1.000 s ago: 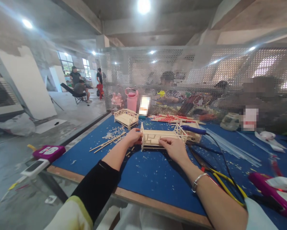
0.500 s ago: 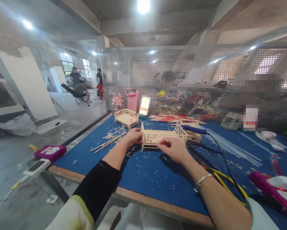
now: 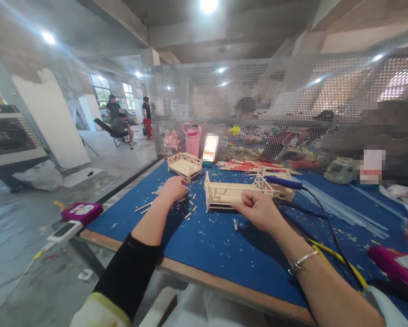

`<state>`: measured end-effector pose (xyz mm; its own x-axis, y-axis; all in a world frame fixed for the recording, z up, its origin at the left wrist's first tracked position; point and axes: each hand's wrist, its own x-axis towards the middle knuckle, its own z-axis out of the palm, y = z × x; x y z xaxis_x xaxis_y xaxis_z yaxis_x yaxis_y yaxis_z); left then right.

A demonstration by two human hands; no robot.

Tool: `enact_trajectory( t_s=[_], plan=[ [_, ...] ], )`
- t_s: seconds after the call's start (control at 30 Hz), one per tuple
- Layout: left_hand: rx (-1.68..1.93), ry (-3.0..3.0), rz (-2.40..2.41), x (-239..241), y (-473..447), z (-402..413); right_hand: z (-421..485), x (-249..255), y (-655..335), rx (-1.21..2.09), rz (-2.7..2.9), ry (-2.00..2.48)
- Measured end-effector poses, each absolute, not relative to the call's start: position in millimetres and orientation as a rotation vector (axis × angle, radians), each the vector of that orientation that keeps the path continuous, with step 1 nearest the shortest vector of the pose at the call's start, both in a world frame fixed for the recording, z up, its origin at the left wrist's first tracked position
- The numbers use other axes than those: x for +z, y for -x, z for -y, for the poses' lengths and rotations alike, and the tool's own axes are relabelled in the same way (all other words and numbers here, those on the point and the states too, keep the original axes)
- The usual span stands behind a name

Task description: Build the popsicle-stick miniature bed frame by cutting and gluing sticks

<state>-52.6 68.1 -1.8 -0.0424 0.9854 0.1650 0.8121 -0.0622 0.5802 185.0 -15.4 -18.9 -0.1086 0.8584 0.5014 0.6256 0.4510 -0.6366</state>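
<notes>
Shifted off the small pale wooden model bed (image 3: pixel 229 193) onto loose thin wooden sticks (image 3: pixel 143 208) on the blue tabletop (image 3: pixel 204 245): left hand (image 3: pixel 173 187), curled, grip unclear; right hand (image 3: pixel 258 210) pinching bed's near rail.

Magenta box (image 3: pixel 82 211), far left of the stick model bed (image 3: pixel 224 194): large white characters, perhaps "69", reading uncertain. Labels behind the bed blurred. Nothing else legible.
</notes>
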Motion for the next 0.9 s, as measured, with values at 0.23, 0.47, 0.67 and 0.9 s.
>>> enact_trajectory(
  t_s=[0.23,0.47,0.67,0.9],
  plan=[
    [0.418,-2.078,-2.208,-8.3,97.2,-55.2,19.7,-24.5,-180.7,0.270,1.725,1.128],
    [0.390,-2.175,-2.308,-19.1,100.6,-42.5,20.4,-13.0,-188.9,0.043,1.730,1.358],
    [0.760,-2.187,-2.355,-15.4,90.5,-36.3,63.3,9.3,-229.3,-0.073,1.950,1.576],
    [0.813,-2.256,-2.222,-15.1,86.2,-35.1,118.1,-21.8,-271.7,-0.003,1.780,1.981]
  ],
)
